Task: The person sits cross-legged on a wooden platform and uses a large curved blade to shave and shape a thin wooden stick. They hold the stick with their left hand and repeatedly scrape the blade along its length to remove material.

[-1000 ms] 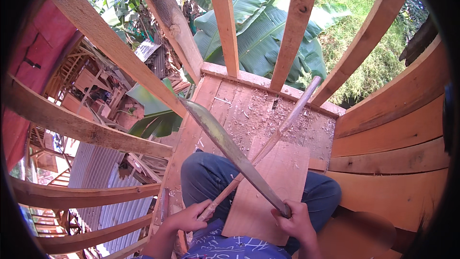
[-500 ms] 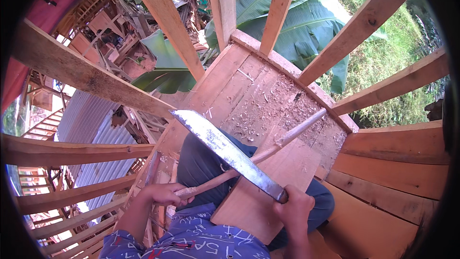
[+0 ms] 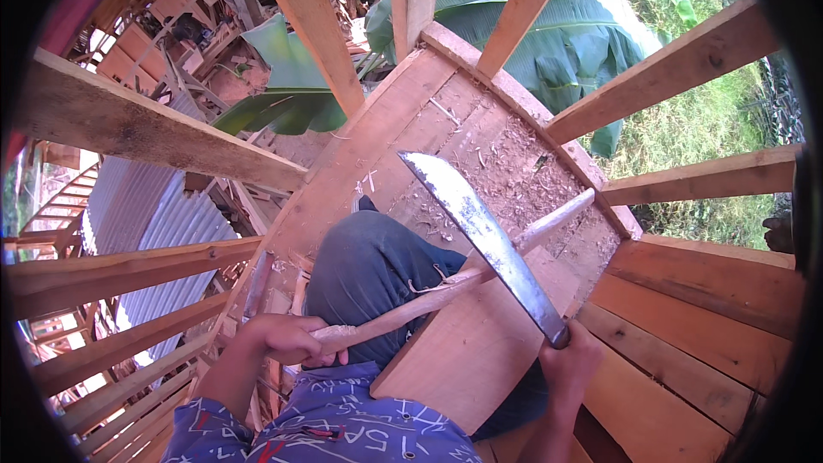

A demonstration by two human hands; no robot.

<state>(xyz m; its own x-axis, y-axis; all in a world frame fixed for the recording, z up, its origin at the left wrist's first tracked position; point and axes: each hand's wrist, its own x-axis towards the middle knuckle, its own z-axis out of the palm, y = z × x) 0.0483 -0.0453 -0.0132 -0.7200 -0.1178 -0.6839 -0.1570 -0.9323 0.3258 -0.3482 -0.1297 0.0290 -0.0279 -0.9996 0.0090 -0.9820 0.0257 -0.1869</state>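
Observation:
My left hand (image 3: 296, 339) is closed round the near end of a pale, peeled wooden stick (image 3: 403, 315). The stick slants up and right over my bent knee and a board, its far end near the raised edge of the plank floor. In my right hand (image 3: 569, 356) is the dark handle of a machete (image 3: 489, 244). Its wide, worn steel blade lies across the stick, the tip pointing up and left. A curled shaving (image 3: 429, 281) clings to the stick just left of the blade. The flat wooden board (image 3: 471, 351) rests across my lap beneath the stick.
Wood shavings (image 3: 497, 163) litter the plank floor (image 3: 386, 146) ahead. Upright slats (image 3: 309, 26) fan around its edge as a railing, with an orange plank wall (image 3: 694, 326) at right. Beyond are banana leaves (image 3: 549, 43), a corrugated metal roof (image 3: 163, 231) and grass.
The machete and my right hand have moved right along the stick, toward its far end. A curled shaving now shows on the stick. My left hand keeps its grip. The view has shifted slightly.

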